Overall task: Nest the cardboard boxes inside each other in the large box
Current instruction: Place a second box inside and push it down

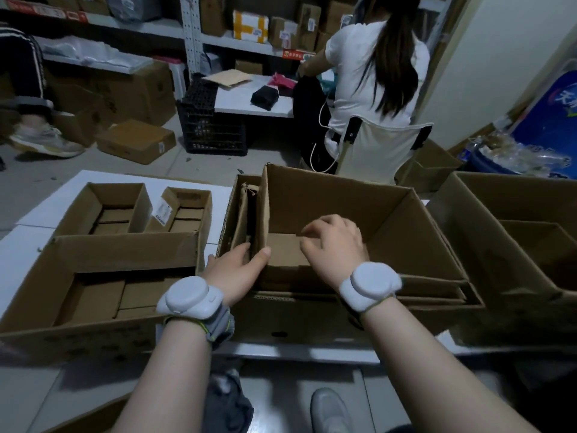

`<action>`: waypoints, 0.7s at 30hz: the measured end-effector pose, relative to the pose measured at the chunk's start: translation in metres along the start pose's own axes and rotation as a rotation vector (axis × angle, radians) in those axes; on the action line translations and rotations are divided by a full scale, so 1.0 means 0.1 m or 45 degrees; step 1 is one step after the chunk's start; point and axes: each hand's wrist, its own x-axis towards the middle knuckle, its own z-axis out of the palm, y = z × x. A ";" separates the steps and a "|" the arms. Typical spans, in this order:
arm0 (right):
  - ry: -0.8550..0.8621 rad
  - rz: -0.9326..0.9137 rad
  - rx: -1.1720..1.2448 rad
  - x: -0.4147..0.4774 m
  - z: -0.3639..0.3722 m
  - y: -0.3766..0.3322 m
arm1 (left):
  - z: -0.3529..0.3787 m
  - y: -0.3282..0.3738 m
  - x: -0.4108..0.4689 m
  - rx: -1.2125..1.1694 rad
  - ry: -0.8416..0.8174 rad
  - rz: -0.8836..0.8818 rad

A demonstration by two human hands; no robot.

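A large open cardboard box stands in front of me on the white table. Another open box sits nested inside it, with flat cardboard pieces wedged in the gap on its left. My left hand pinches the inner box's left wall near its front corner, thumb inside and fingers in the gap. My right hand reaches down inside the inner box over its bottom flaps, fingers curled. Its fingertips are hidden, so I cannot tell whether it holds anything.
To the left stands a wide open box, with two smaller open boxes behind it. At the right, an open box holds a smaller one. A seated person faces shelves beyond the table.
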 end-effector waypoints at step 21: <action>-0.333 -0.159 0.049 -0.21 -0.05 0.39 | 0.13 0.36 -0.14 0.256 0.320 0.201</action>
